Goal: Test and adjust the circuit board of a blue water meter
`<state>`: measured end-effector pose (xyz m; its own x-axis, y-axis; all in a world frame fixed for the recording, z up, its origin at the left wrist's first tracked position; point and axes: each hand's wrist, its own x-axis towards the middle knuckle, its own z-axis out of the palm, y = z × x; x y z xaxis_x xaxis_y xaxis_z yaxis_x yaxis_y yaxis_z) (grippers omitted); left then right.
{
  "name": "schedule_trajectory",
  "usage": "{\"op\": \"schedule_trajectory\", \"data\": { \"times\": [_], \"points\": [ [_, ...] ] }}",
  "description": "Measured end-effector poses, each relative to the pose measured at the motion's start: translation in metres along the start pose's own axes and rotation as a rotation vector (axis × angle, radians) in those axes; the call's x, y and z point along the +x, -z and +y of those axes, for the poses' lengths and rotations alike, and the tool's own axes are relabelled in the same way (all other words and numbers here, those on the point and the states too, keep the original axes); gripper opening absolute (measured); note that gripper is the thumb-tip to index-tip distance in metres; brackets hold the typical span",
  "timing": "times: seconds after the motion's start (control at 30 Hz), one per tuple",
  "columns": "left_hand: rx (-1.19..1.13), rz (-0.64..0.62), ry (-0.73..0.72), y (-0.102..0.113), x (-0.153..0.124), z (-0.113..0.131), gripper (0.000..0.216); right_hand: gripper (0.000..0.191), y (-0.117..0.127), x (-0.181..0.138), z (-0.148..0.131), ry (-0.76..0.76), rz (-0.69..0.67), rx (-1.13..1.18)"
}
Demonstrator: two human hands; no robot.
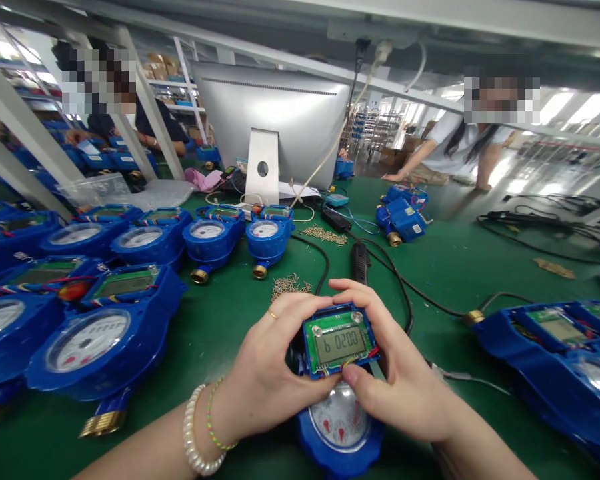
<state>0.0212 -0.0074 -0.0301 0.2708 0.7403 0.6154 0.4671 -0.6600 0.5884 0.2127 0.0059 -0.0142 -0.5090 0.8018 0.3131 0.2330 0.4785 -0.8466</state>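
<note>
Directly in front of me is a blue water meter (341, 437) with a round clear dial. Over its upper part, a green circuit board with a lit-up digit display (339, 343) sits in a blue frame, wires at its lower edge. My left hand (267, 360) grips the board's left side, its thumb along the bottom edge. From the right, my right hand (395, 360) curls round the other side, thumb tip pressing near the wires at the lower edge. Whether the board is seated in the meter or lifted is hidden by my hands.
Several blue water meters (105, 340) stand in rows at left; more (560, 353) lie at right. Small screw piles (290, 287) and a black-handled tool (361, 261) with cables lie ahead. A monitor (275, 120) stands behind. Two people are across the green bench (450, 267).
</note>
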Motion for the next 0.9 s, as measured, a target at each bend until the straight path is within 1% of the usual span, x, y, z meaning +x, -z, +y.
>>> {"op": "schedule_trajectory", "data": {
  "times": [0.1, 0.17, 0.3, 0.53, 0.7, 0.77, 0.9],
  "points": [
    [-0.037, -0.011, 0.018, 0.001, 0.001, 0.001, 0.062, 0.06, 0.003, 0.0, 0.0, -0.012, -0.055, 0.065],
    [-0.049, -0.014, 0.033, 0.002, 0.002, 0.002, 0.062, 0.06, 0.004, 0.0, 0.0, -0.021, -0.066, 0.083],
    [-0.031, -0.007, 0.028, 0.002, 0.003, 0.004, 0.061, 0.064, 0.002, 0.0, -0.001, -0.022, -0.038, 0.068],
    [-0.016, -0.001, 0.014, 0.0, 0.001, 0.003, 0.062, 0.063, 0.0, -0.001, -0.002, -0.028, -0.032, 0.078],
    [0.019, 0.023, -0.012, -0.001, -0.002, 0.003, 0.061, 0.062, -0.006, -0.001, -0.006, -0.066, 0.035, 0.051],
    [0.019, 0.025, 0.001, -0.001, -0.002, 0.003, 0.062, 0.062, -0.006, -0.001, -0.006, -0.084, 0.029, 0.091],
    [-0.038, 0.007, 0.081, 0.001, 0.0, 0.003, 0.063, 0.064, -0.001, -0.002, -0.003, -0.092, -0.039, 0.21]
  ]
}}
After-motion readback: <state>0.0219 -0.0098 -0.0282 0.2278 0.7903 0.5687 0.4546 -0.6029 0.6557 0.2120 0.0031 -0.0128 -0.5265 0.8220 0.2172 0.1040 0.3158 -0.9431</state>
